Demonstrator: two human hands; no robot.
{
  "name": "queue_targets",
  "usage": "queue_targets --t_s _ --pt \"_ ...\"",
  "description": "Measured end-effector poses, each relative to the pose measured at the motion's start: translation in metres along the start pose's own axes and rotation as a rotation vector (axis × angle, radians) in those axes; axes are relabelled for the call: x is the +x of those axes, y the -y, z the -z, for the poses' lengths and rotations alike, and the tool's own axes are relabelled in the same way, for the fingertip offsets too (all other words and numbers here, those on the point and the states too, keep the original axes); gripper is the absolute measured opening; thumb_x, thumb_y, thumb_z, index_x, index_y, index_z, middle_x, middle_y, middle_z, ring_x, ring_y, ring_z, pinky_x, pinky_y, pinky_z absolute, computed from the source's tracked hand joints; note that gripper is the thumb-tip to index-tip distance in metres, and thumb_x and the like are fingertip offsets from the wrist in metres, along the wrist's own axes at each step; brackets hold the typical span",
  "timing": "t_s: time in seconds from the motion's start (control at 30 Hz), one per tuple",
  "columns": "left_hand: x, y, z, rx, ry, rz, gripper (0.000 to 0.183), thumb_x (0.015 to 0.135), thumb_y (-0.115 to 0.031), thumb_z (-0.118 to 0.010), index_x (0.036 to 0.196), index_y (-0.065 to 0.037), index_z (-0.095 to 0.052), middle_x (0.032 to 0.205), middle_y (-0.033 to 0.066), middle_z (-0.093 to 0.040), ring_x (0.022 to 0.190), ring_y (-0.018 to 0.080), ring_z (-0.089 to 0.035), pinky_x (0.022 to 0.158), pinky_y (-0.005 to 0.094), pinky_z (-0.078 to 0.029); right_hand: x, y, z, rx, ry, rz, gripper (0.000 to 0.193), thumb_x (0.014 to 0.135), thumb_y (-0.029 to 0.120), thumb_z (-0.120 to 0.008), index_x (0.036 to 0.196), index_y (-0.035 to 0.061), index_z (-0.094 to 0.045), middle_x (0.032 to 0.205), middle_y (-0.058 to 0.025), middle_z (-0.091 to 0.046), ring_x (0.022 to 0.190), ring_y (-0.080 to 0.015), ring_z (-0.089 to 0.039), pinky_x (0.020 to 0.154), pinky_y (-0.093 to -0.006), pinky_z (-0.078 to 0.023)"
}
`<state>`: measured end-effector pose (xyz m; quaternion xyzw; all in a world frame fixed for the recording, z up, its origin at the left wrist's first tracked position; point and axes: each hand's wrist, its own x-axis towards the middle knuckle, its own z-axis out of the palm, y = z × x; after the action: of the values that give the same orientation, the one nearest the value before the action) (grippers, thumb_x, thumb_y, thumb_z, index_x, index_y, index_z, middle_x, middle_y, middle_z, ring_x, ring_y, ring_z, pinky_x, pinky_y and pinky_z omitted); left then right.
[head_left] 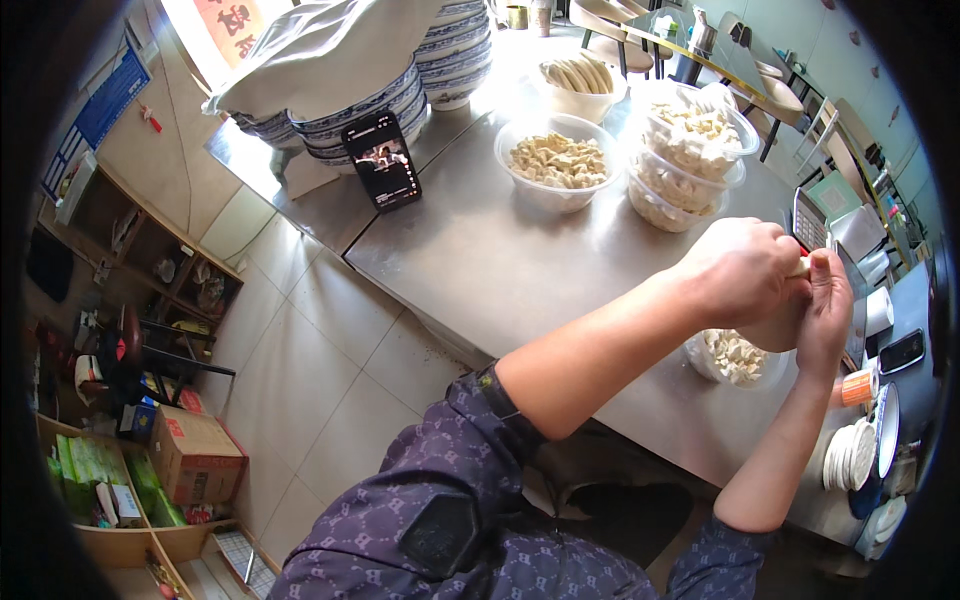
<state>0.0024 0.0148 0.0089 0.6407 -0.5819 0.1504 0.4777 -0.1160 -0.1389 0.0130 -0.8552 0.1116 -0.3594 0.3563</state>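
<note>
My left hand (742, 268) and my right hand (828, 312) meet above the right part of the metal table. Between them is a pale round flatbread (775, 326), partly covered by my fingers. The left fingers are closed in a pinch at its upper edge, where a small pale bit shows between the hands. My right hand grips the flatbread from the other side, thumb up. Just below stands a clear plastic bowl (705, 362) holding torn bread pieces (737, 356); my hands and the bread hide part of its rim.
Farther back are a bowl of bread pieces (556, 162), stacked filled tubs (690, 185) and a tub of whole flatbreads (577, 75). A phone (383, 162) leans against stacked blue-and-white bowls (455, 55) under a white cloth (320, 60). At right lie another phone (902, 352) and stacked white dishes (850, 455).
</note>
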Motion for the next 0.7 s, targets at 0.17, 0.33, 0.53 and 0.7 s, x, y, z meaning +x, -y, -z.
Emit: queue_targets --t_s 0.17,0.33,0.53,0.7 --pt "-0.003 0.003 -0.009 0.243 -0.07 -0.298 0.022 0.08 -0.029 -0.074 0.078 -0.008 -0.069 0.085 0.0065 -0.065 0.085 0.0259 -0.067 0.066 0.0388 -0.057 0.0 -0.024 -0.02 0.431 -0.276 -0.309 0.041 0.111 0.041 -0.055 0.119 0.0016 -0.063 0.088 0.0004 -0.061 0.079 -0.0068 -0.054 0.068 -0.0241 -0.047" --pt "0.0 -0.002 -0.014 0.163 -0.265 -0.574 0.024 0.075 -0.029 -0.076 0.072 -0.01 -0.061 0.08 0.0039 -0.058 0.074 0.0227 -0.061 0.059 0.0363 -0.053 0.015 -0.065 -0.001 0.563 -0.389 -0.38 0.042 0.109 0.039 -0.058 0.123 0.0005 -0.065 0.095 -0.0051 -0.068 0.079 -0.0127 -0.062 0.069 -0.0277 -0.053" --pt "-0.003 -0.003 -0.015 -0.034 -0.584 -0.425 0.049 0.077 -0.048 -0.084 0.079 -0.009 -0.055 0.081 0.0096 -0.055 0.071 0.0297 -0.06 0.058 0.0402 -0.051 0.015 -0.092 0.017 0.327 -0.615 -0.281 0.04 0.109 0.04 -0.057 0.111 0.0017 -0.068 0.097 -0.0107 -0.071 0.086 -0.0187 -0.066 0.079 -0.0338 -0.055" --pt "0.003 0.012 -0.018 -0.202 -0.601 -0.105 0.05 0.081 -0.037 -0.089 0.098 -0.002 -0.056 0.079 0.0143 -0.059 0.068 0.034 -0.063 0.062 0.0394 -0.053 -0.001 -0.067 -0.009 -0.266 -0.278 0.119 0.03 0.111 0.026 -0.055 0.117 -0.0004 -0.068 0.102 -0.0156 -0.07 0.097 -0.023 -0.066 0.092 -0.0366 -0.053"
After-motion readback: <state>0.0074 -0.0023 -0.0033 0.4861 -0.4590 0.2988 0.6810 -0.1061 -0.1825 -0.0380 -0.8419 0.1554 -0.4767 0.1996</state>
